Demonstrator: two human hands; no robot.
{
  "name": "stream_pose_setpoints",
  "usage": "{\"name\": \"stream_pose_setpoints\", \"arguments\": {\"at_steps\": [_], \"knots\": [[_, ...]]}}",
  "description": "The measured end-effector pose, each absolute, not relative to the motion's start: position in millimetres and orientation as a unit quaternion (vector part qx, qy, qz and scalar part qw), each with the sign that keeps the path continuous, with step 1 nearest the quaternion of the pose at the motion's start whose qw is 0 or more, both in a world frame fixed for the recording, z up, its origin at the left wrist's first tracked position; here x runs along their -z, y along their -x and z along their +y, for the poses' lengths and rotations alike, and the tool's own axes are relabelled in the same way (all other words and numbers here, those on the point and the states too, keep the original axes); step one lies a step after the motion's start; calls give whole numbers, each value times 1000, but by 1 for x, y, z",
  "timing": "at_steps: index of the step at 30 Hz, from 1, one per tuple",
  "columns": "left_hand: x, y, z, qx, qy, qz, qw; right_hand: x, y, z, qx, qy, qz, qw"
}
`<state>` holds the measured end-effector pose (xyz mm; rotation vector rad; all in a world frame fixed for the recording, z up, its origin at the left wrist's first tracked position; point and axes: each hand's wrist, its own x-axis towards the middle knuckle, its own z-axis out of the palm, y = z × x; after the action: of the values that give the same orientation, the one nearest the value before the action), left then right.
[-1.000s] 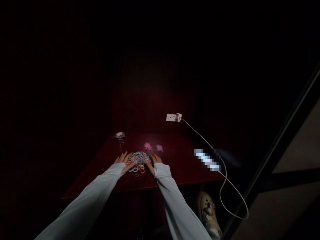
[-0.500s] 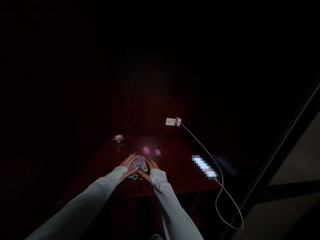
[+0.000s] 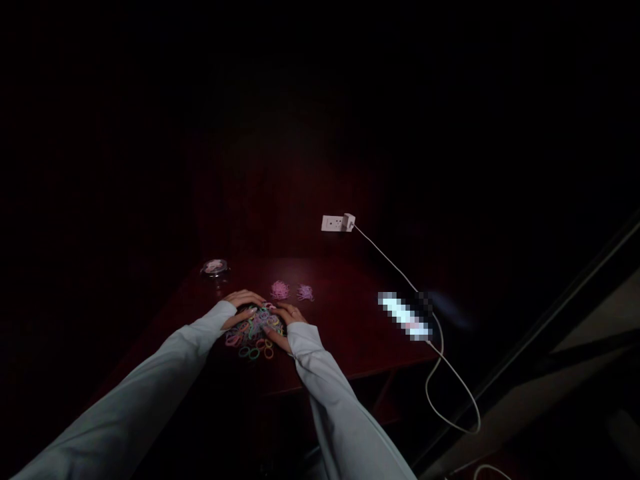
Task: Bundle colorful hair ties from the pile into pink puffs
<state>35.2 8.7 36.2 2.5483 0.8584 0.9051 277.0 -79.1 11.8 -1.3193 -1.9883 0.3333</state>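
Note:
A loose heap of multicoloured elastic hair ties (image 3: 257, 325) lies near the front of the dark red table (image 3: 345, 340). My left hand (image 3: 241, 308) curves over the heap's left and far side, fingers stretched out and thumb apart. From the right, my right hand (image 3: 286, 324) touches the heap with spread fingers, its thumb on the near side. Several single ties lie loose towards the table's front edge. Beyond my hands sit a small pink pile of ties (image 3: 280, 289) and a smaller purple pile of ties (image 3: 305, 293).
A round clear container (image 3: 215, 268) stands at the far left of the table. On the wall is a white socket (image 3: 333, 223) with a plugged-in charger (image 3: 349, 222). Its white cable (image 3: 385, 255) runs to a bright, pixelated device (image 3: 405, 317) at the table's right.
My left hand has moved to the heap's far side, and the heap is spread wider, with more ties showing at its near left. The view has shifted slightly.

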Motion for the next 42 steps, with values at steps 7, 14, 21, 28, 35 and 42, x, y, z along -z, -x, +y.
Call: {"name": "stream_pose_setpoints", "arguments": {"at_steps": [7,14,21,28,35,42], "knots": [[-76,-52,35,-466,-848,245,-54,-27,-283,-61,-135,462,-809,337],[-93,-87,61,-588,-786,157,-111,-9,-286,-29,-174,492,-747,413],[-52,-95,57,-493,-850,44,-178,9,-287,5,-137,415,-799,413],[-40,-65,48,-408,-889,194,-77,8,-284,27,-105,361,-835,401],[-29,-55,33,-368,-853,322,185,-16,-291,26,-96,353,-853,371],[-23,-52,36,-380,-867,233,221,-48,-296,-1,-74,298,-900,309]]}}
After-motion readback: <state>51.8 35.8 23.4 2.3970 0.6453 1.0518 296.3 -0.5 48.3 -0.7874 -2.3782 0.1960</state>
